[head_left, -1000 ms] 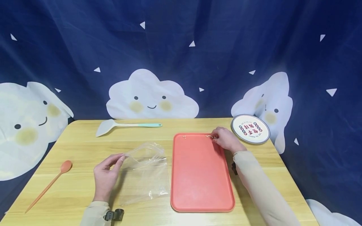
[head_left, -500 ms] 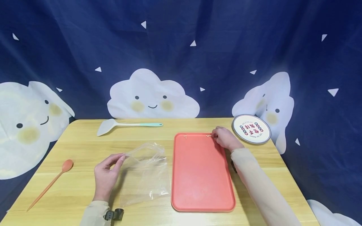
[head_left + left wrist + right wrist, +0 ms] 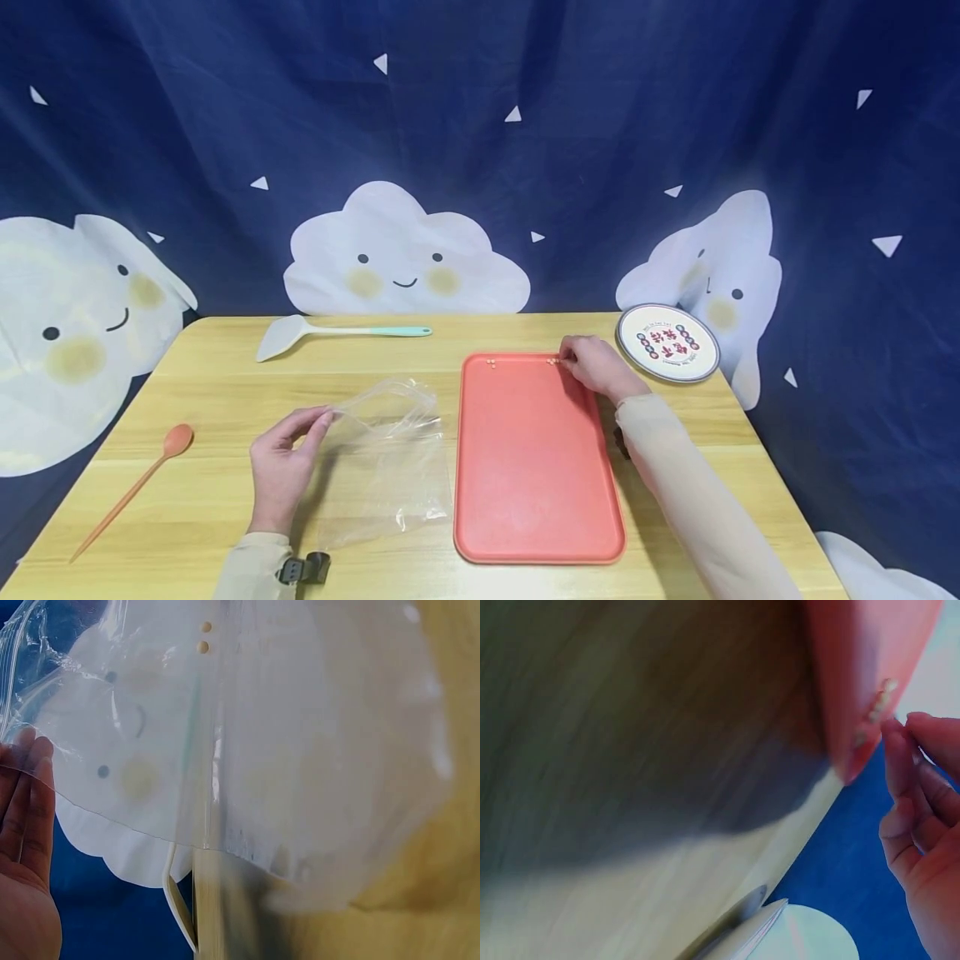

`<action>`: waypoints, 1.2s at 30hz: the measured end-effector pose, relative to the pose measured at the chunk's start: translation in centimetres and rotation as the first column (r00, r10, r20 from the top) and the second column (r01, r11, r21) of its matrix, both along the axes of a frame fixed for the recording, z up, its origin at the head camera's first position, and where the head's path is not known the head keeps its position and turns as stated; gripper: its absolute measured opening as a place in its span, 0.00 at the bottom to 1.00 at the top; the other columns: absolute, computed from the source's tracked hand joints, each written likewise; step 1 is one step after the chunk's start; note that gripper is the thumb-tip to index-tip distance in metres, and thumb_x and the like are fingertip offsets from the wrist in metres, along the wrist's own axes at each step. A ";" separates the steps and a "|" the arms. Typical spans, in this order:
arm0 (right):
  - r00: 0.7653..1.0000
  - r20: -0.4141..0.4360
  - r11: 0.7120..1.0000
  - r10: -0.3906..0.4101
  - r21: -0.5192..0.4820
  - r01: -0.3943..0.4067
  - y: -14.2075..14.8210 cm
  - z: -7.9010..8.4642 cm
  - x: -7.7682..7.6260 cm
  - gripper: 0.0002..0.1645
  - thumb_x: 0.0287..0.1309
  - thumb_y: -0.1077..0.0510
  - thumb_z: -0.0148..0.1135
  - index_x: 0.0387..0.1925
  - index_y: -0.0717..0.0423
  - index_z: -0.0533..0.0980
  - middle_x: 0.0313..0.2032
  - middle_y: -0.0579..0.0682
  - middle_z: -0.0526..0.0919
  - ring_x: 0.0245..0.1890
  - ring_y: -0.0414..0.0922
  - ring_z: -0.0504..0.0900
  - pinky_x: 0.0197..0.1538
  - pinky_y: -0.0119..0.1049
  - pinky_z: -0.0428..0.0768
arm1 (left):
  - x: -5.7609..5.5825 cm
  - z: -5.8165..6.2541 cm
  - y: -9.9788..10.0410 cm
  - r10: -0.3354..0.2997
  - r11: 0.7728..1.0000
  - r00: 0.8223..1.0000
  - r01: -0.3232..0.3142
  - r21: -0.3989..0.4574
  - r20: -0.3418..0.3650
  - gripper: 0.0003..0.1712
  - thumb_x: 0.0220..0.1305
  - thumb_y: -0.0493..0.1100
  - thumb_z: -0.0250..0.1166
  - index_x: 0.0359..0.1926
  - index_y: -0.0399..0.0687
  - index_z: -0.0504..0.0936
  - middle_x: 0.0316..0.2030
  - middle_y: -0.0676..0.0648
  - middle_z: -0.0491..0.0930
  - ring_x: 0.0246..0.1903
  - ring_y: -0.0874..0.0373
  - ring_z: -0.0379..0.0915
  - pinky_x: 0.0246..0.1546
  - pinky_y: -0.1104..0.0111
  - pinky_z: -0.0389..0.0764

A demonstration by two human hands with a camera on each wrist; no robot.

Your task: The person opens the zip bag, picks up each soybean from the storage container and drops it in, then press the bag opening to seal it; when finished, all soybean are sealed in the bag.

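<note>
My left hand (image 3: pixel 283 467) pinches the rim of a clear zip bag (image 3: pixel 397 483), thumb against fingers. The bag's mouth gapes, and its body slopes down to the table. Two small yellowish beans (image 3: pixel 202 647) show through the film in the left wrist view. Over the far right corner of a pink tray (image 3: pixel 536 467), my right hand (image 3: pixel 596 367) has curled fingers, with thumb and index tips close together. A short row of pale beans (image 3: pixel 881 701) lies right beside those tips. I cannot tell whether a bean sits between them. Several more beans (image 3: pixel 491 362) lie at the tray's far left corner.
A white plate (image 3: pixel 667 343) with red lettering stands behind the right hand. Along the back edge lies a white spatula (image 3: pixel 282 337) with a mint handle. An orange spoon (image 3: pixel 177 442) rests at the left. A dark blue curtain (image 3: pixel 577 167) hangs behind the table.
My right hand shifts slightly over the beans at the tray's corner. The left hand and the bag stay in place.
</note>
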State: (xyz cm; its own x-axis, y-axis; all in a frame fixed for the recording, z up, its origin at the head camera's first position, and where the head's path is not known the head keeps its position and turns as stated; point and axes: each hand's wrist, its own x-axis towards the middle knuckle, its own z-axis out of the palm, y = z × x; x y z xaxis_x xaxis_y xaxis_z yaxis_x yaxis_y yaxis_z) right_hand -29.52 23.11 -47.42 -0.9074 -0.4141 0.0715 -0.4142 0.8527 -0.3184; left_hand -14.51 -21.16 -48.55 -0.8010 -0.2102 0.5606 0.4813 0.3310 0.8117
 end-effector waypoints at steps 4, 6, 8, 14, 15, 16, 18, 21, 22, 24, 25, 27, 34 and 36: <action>1.000 0.022 0.993 -0.021 -0.116 0.023 -0.6 0.7 0.4 0.02 0.59 0.63 0.66 0.33 0.55 0.79 0.31 0.46 0.82 0.34 0.46 0.79 0.43 0.44 0.80 | -0.1 0.0 0.1 -0.002 1.000 1.000 0.002 0.001 -0.001 0.07 0.57 0.21 0.66 0.36 0.29 0.85 0.31 0.35 0.84 0.33 0.64 0.82 0.37 0.76 0.81; 1.000 0.020 0.985 -0.005 -0.173 0.008 -1.0 1.1 0.7 0.02 0.59 0.63 0.66 0.34 0.57 0.80 0.31 0.46 0.82 0.34 0.46 0.79 0.44 0.43 0.80 | -0.1 0.0 0.1 -0.005 1.000 1.000 0.005 0.010 -0.002 0.07 0.57 0.21 0.66 0.36 0.28 0.85 0.31 0.35 0.84 0.33 0.64 0.82 0.37 0.76 0.81; 1.000 0.007 0.974 0.019 -0.225 -0.017 -1.5 1.7 1.2 0.02 0.59 0.64 0.66 0.34 0.59 0.80 0.32 0.46 0.82 0.35 0.45 0.80 0.44 0.43 0.80 | -0.1 0.0 0.1 -0.007 1.000 1.000 0.007 0.019 -0.006 0.06 0.57 0.21 0.66 0.36 0.28 0.85 0.31 0.34 0.84 0.33 0.64 0.82 0.38 0.76 0.81; 0.996 -0.022 0.934 0.084 -0.347 -0.086 -3.9 3.4 2.5 0.03 0.58 0.66 0.65 0.33 0.57 0.81 0.32 0.45 0.81 0.34 0.43 0.79 0.41 0.41 0.80 | -0.2 -0.2 0.3 -0.003 1.000 0.999 0.003 0.024 -0.032 0.07 0.56 0.20 0.66 0.35 0.27 0.85 0.31 0.33 0.84 0.32 0.64 0.82 0.37 0.76 0.82; 0.995 -0.022 0.926 0.096 -0.364 -0.098 -4.4 3.7 2.8 0.03 0.58 0.66 0.66 0.33 0.56 0.81 0.32 0.44 0.81 0.34 0.43 0.79 0.40 0.41 0.81 | -0.2 -0.2 0.3 0.000 1.000 0.999 0.001 0.023 -0.036 0.07 0.55 0.19 0.66 0.35 0.27 0.85 0.31 0.33 0.84 0.32 0.64 0.82 0.37 0.76 0.81; 0.993 -0.022 0.918 0.112 -0.380 -0.112 -4.8 3.9 3.1 0.04 0.58 0.66 0.66 0.33 0.55 0.81 0.32 0.44 0.81 0.34 0.43 0.79 0.40 0.41 0.81 | -0.2 -0.2 0.3 0.003 1.000 0.999 -0.002 0.021 -0.040 0.07 0.55 0.19 0.66 0.35 0.27 0.85 0.31 0.33 0.84 0.32 0.64 0.82 0.36 0.77 0.81; 0.990 -0.014 0.902 0.138 -0.411 -0.131 -5.7 4.4 3.6 0.05 0.58 0.66 0.66 0.33 0.53 0.81 0.32 0.43 0.81 0.33 0.42 0.79 0.40 0.41 0.82 | -0.2 -0.3 0.3 0.008 1.000 0.999 -0.007 0.021 -0.042 0.08 0.54 0.18 0.66 0.35 0.27 0.85 0.31 0.34 0.84 0.32 0.64 0.82 0.35 0.78 0.81; 0.985 0.003 0.877 0.172 -0.456 -0.151 -7.1 5.1 4.3 0.05 0.59 0.66 0.66 0.34 0.52 0.82 0.32 0.42 0.81 0.34 0.41 0.79 0.41 0.41 0.82 | -0.3 -0.2 0.5 0.010 1.000 0.999 -0.009 0.023 -0.048 0.09 0.53 0.16 0.65 0.34 0.26 0.85 0.31 0.34 0.84 0.31 0.64 0.82 0.32 0.79 0.80; 0.983 0.006 0.869 0.181 -0.468 -0.157 -7.6 5.3 4.5 0.05 0.59 0.66 0.66 0.34 0.52 0.82 0.33 0.42 0.81 0.35 0.41 0.79 0.41 0.41 0.81 | -0.3 -0.2 0.5 0.006 1.000 0.998 -0.004 0.026 -0.056 0.09 0.52 0.16 0.65 0.34 0.25 0.84 0.30 0.33 0.84 0.30 0.63 0.82 0.31 0.79 0.80; 0.981 0.010 0.863 0.193 -0.478 -0.164 -8.5 5.5 4.8 0.05 0.59 0.65 0.66 0.35 0.52 0.82 0.33 0.41 0.81 0.36 0.40 0.78 0.42 0.40 0.81 | -0.2 0.1 0.7 -0.008 0.999 0.997 0.010 0.038 -0.075 0.10 0.51 0.14 0.64 0.33 0.23 0.84 0.30 0.31 0.83 0.29 0.62 0.82 0.30 0.80 0.80; 0.980 0.015 0.861 0.198 -0.481 -0.167 -9.0 5.7 5.0 0.05 0.60 0.64 0.66 0.35 0.51 0.82 0.33 0.40 0.81 0.36 0.39 0.78 0.43 0.41 0.81 | -0.1 0.4 0.8 -0.018 0.999 0.996 0.022 0.045 -0.091 0.10 0.50 0.13 0.63 0.33 0.22 0.83 0.29 0.30 0.82 0.29 0.61 0.82 0.30 0.80 0.80; 0.976 0.021 0.855 0.217 -0.486 -0.179 -10.0 5.8 5.4 0.05 0.60 0.64 0.66 0.37 0.51 0.82 0.34 0.40 0.81 0.36 0.39 0.78 0.43 0.41 0.81 | 0.1 0.9 1.1 -0.039 0.997 0.992 0.047 0.062 -0.120 0.10 0.50 0.12 0.62 0.32 0.20 0.82 0.29 0.28 0.81 0.29 0.60 0.82 0.30 0.80 0.80; 0.950 0.038 0.834 0.311 -0.490 -0.253 -13.4 6.1 6.3 0.04 0.62 0.63 0.65 0.37 0.52 0.82 0.33 0.39 0.80 0.36 0.36 0.78 0.44 0.41 0.82 | 0.7 2.1 1.7 -0.058 0.991 0.987 0.075 0.109 -0.151 0.08 0.50 0.12 0.61 0.31 0.17 0.81 0.29 0.27 0.81 0.30 0.60 0.83 0.31 0.79 0.81; 0.942 0.037 0.829 0.333 -0.487 -0.274 -14.4 6.2 6.5 0.03 0.62 0.62 0.65 0.37 0.52 0.82 0.33 0.38 0.80 0.36 0.36 0.78 0.43 0.40 0.82 | 0.5 1.6 1.6 -0.050 0.992 0.988 0.066 0.108 -0.146 0.08 0.50 0.12 0.61 0.31 0.17 0.81 0.29 0.29 0.82 0.30 0.60 0.83 0.31 0.79 0.81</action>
State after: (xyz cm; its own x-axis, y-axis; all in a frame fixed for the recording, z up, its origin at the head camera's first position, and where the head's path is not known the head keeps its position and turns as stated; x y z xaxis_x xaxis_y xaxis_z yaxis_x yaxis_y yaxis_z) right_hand -23.01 8.75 -41.27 -0.7554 -0.6134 0.2304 -0.5624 0.4265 -0.7084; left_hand -14.00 -19.59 -46.91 -0.7273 -0.2337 0.6453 0.6105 0.2094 0.7638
